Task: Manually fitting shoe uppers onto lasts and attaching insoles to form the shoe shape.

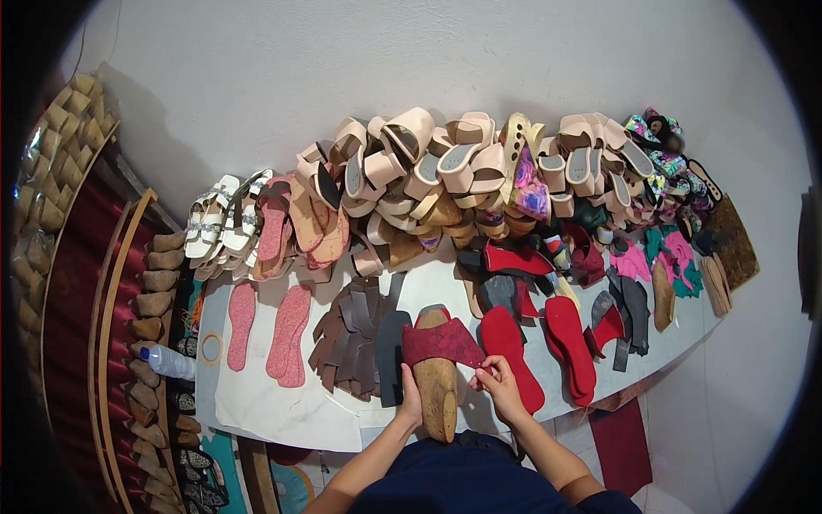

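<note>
A wooden shoe last [437,396] stands in front of me with its heel end toward my body. Across its toe part lies a dark red patterned shoe upper [441,342], its right end loose with a white underside showing. My left hand [412,399] is closed against the left side of the last. With fingertips pinched, my right hand [500,389] holds the loose right end of the upper. Just left of the last is a dark grey sole [391,358]. A red padded insole [512,358] lies beside my right hand.
Another pair of red insoles [569,349] lies to the right. Brown strips [349,336] and pink insoles [291,337] are on the left. Stacked beige sandals [484,154] line the wall. A water bottle [169,362] lies at the table's left edge, beside a rack of wooden lasts [157,281].
</note>
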{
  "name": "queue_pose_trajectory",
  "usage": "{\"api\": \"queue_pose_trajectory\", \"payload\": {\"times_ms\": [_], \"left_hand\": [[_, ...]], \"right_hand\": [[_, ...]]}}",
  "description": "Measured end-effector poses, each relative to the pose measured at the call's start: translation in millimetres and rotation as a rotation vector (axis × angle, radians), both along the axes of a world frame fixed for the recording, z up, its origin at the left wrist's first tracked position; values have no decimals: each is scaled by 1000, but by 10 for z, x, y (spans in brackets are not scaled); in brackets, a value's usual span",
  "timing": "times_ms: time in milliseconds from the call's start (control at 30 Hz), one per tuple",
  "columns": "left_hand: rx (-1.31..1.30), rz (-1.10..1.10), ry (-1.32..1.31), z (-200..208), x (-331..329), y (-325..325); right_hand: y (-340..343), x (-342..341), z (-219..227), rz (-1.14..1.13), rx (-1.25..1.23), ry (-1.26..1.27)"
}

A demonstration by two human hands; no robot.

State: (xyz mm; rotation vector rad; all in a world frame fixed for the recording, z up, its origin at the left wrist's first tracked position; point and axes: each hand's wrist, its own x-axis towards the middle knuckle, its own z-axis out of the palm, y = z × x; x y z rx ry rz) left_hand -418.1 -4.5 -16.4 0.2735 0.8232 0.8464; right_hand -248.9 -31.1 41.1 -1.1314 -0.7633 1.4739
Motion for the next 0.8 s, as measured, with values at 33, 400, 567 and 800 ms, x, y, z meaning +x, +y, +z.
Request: {"api": "queue_pose_trajectory", "payload": {"times_ms": [33, 400, 567, 800], "left_hand": [[-1, -1, 1, -21, 1, -3], [84, 37, -25, 199, 51, 8], [101, 36, -43, 324, 68, -20], [98, -23, -65, 420, 113, -67]], "right_hand": [[-14, 7, -26, 4, -12, 13], [-24, 163, -115, 66, -7, -75], [280, 176, 128, -8, 16, -224], [604, -5, 270, 23, -78, -69]]}}
